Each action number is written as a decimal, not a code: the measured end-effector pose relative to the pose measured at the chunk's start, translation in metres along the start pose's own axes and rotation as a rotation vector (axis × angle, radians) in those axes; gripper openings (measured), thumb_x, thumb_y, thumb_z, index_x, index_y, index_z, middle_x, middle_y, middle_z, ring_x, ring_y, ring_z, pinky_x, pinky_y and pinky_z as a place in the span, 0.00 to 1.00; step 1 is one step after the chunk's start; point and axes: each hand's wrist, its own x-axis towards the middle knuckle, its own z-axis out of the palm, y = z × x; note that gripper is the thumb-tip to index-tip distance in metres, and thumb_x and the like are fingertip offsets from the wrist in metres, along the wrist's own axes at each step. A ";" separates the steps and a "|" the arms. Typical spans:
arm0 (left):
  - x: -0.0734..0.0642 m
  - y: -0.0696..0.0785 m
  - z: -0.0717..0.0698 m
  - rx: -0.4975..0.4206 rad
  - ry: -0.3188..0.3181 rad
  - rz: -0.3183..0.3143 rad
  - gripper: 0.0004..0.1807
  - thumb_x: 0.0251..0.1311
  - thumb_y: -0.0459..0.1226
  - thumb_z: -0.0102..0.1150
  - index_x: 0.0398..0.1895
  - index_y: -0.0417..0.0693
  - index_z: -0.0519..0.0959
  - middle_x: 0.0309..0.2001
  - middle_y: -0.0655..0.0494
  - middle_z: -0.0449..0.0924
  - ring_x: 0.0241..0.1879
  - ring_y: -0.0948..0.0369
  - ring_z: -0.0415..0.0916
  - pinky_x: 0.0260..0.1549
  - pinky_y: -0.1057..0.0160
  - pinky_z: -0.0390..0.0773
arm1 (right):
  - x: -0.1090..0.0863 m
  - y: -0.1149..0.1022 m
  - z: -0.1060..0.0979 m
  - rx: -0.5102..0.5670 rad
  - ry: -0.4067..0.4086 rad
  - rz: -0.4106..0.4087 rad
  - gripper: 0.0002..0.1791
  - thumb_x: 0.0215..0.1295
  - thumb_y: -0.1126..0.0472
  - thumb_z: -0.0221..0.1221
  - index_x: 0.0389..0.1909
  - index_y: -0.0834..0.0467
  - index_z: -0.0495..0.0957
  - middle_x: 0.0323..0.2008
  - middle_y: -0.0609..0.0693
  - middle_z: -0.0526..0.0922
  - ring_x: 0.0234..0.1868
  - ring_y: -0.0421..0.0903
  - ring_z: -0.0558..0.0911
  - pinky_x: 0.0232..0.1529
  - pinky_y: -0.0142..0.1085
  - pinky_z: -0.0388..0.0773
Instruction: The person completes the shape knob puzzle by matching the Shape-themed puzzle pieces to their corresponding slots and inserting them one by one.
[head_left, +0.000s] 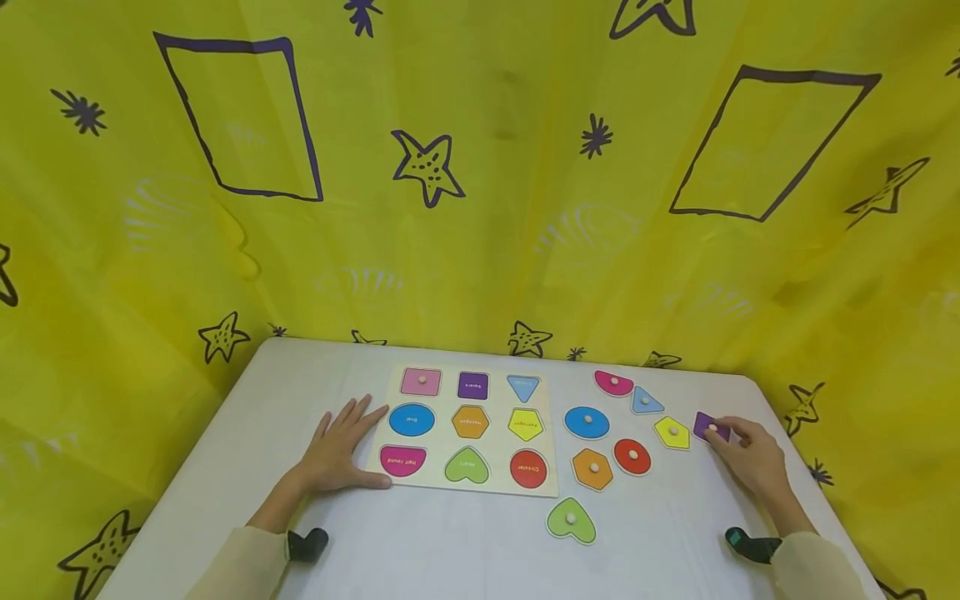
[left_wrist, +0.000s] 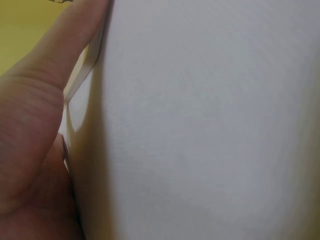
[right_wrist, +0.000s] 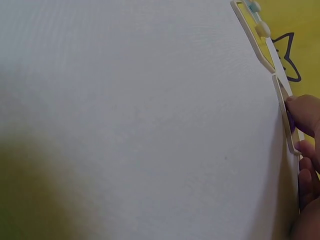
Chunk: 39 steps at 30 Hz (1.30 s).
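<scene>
A shape puzzle board (head_left: 442,490) lies flat on the table, and its printed words look upside down. Fingers spread, my left hand (head_left: 336,450) rests along the board's left edge, its thumb at the near corner; the left wrist view shows that thumb (left_wrist: 65,47) against the board's side. A pink rectangle piece (head_left: 411,383) with a knob sits in the board's far left slot. To the right, my right hand (head_left: 757,462) pinches a purple square puzzle piece (head_left: 702,422) by its knob and edge. In the right wrist view this piece (right_wrist: 283,112) lies low at the white surface.
Several knobbed pieces lie between board and right hand: pink half round (head_left: 603,381), light blue triangle (head_left: 642,406), blue oval (head_left: 573,422), yellow pentagon (head_left: 667,438), red circle (head_left: 626,464), orange hexagon (head_left: 583,477). A green heart (head_left: 558,527) lies nearer. A yellow curtain (head_left: 480,250) hangs behind the table.
</scene>
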 end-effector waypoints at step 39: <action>-0.004 0.007 -0.005 -0.041 0.019 0.018 0.63 0.36 0.68 0.76 0.78 0.52 0.65 0.79 0.34 0.53 0.77 0.33 0.44 0.69 0.24 0.37 | 0.000 0.001 0.003 -0.025 0.086 -0.056 0.21 0.77 0.54 0.58 0.57 0.68 0.77 0.65 0.75 0.69 0.61 0.74 0.70 0.61 0.70 0.68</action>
